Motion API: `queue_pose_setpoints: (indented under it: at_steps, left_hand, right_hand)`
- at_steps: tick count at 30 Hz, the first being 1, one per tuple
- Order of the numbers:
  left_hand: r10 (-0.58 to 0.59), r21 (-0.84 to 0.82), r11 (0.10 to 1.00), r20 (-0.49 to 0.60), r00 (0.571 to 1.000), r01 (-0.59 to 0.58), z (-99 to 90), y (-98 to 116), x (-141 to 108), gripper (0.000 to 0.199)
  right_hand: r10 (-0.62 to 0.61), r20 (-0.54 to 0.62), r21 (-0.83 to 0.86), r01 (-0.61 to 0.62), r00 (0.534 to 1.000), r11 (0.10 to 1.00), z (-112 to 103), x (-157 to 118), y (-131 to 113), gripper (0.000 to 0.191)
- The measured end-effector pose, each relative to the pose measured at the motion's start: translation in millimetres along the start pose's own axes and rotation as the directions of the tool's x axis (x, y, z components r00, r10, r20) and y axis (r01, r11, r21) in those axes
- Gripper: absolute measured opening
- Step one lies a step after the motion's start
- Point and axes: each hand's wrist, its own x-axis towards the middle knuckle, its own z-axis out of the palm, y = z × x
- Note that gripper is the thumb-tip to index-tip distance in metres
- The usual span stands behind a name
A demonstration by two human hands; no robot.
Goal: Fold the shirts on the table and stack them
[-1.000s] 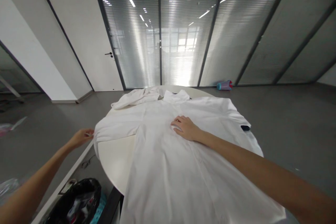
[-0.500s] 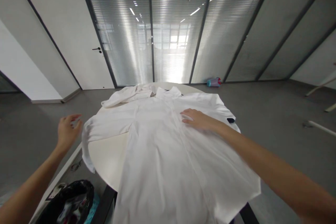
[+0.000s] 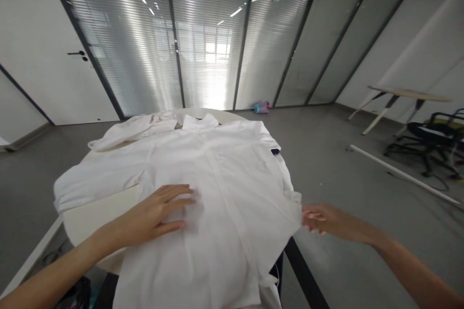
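A white collared shirt [image 3: 213, 178] lies spread front up over a round white table [image 3: 90, 219], its collar at the far side and its hem hanging over the near edge. My left hand [image 3: 159, 215] is open, fingers apart and palm down, over the left part of the shirt's front. Off the table's right edge, my right hand [image 3: 317, 218] has its fingers curled at the shirt's side edge, closed on the fabric there. Its exact hold is partly hidden. One sleeve stretches left across the table.
A crumpled whitish cloth [image 3: 141, 130] lies at the table's far left. Below left is a black-bagged bin [image 3: 76, 294]. A blue and red basket [image 3: 262, 107] lies by the glass wall. A wooden-topped table [image 3: 409, 94], black chair [image 3: 431, 137] and white bar [image 3: 402, 174] are at right.
The view has turned right. My left hand has come from beside the table onto the shirt. My right hand has gone from the shirt's front to its right edge, fingers closing there.
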Motion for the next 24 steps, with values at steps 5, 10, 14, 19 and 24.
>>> queue_pose_setpoints:
  at_steps: [5,10,14,19,24]
  left_hand:
    - [0.024,0.020,0.999,0.081,0.996,-0.026,34.8,4.1,15.0,0.060]
    - [0.003,0.023,1.000,0.093,0.996,-0.005,48.1,-1.3,15.3,0.060]
    - [-0.009,0.030,1.000,0.112,0.994,0.006,45.4,0.8,15.6,0.059]
    - [-0.009,0.022,1.000,0.095,0.995,0.007,45.9,0.9,16.2,0.057]
    - [-0.011,0.020,1.000,0.086,0.996,0.009,46.1,1.1,15.6,0.056]
  right_hand:
    - [0.065,-0.254,0.317,0.019,0.965,0.948,34.6,5.9,-5.5,0.061]
    - [0.067,-0.290,0.494,0.089,0.955,0.865,1.3,-9.7,-0.1,0.056]
    - [0.048,-0.141,0.515,0.032,0.989,0.857,-11.3,-30.4,22.8,0.055]
    - [0.041,-0.288,0.607,0.149,0.957,0.781,18.2,-26.0,33.1,0.051]
    - [0.039,-0.229,0.545,0.094,0.973,0.833,3.0,-28.8,34.7,0.050]
